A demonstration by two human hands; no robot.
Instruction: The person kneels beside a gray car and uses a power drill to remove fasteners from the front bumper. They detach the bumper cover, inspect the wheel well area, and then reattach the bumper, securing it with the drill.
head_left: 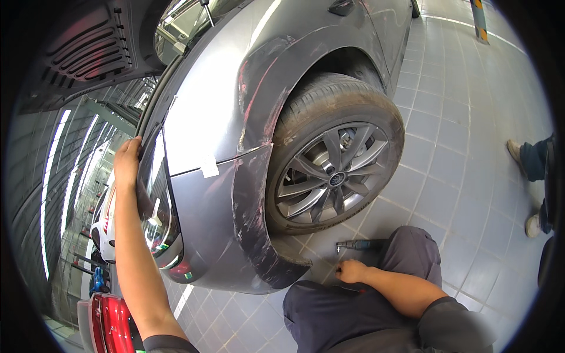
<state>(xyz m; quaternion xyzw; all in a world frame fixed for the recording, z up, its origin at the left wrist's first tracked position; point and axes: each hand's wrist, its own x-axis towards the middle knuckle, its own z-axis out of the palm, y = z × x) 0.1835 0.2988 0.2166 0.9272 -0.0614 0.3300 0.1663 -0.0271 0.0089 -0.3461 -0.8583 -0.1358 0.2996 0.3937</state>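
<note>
Bodywork on grey car (212, 112), rear corner, viewed from a crouch on tiled floor (459, 117). Left hand (128, 159) raised, fingers curled over edge of tail lamp opening at left of rear quarter panel (200, 117); closed on that edge, nothing loose held. Right hand (351, 271) low, near knee, fingers bent down toward floor; cannot tell whether anything is pinched in it. Small dark tool (359, 244) lying on tiles just beyond right hand, near rear wheel (335, 170), not touching hand.

Status, judged: early to middle stage. Red tail lamp unit (112, 323) seen at near left, apart from car, so lamp looks already removed. Scuffed wheel-arch panel (259, 223) and bumper corner in place on car, scrapes with red marks unrepaired. Boot lid (88, 53) open above, far left. Wheel mounted. Left to do, by appearance: freeing or repairing scraped panel. Another person's shoes (532, 226) at far right, apart from work.
</note>
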